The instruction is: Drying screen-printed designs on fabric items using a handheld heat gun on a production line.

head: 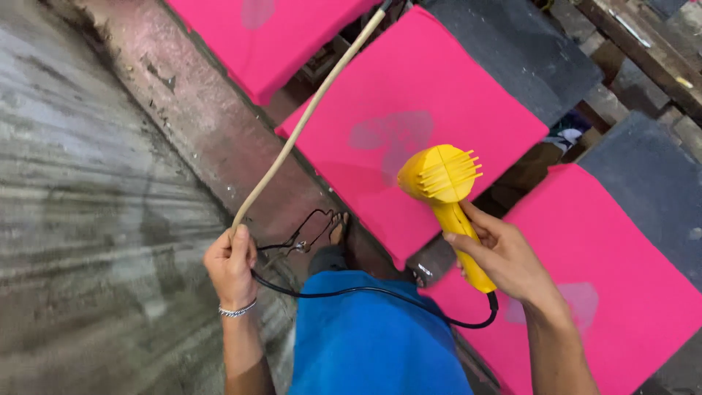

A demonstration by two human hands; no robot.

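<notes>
Heat gun (446, 197) in yellow sits in my right hand (504, 256), fingers wrapped round the handle, its vented head pointing up and away over the middle pink cloth (431, 80). A faint darker print (395, 135) shows on that cloth, just beyond the gun's head. From the handle's base a black cable (365, 291) loops low across my blue shirt (373, 344) to my left hand (231, 265).

My left hand is closed in a fist on that cable and on the lower end of a long pale stick (307, 113) — the stick slants up and to the right, past the corner of another pink cloth (248, 36) at the top edge. A silver bracelet (238, 311) rings the left wrist. So the gun is on the right, well apart from the left hand, joined to it only by the cable. A third pink cloth (621, 256) lies under my right forearm, with a dark board (519, 44) beyond.
</notes>
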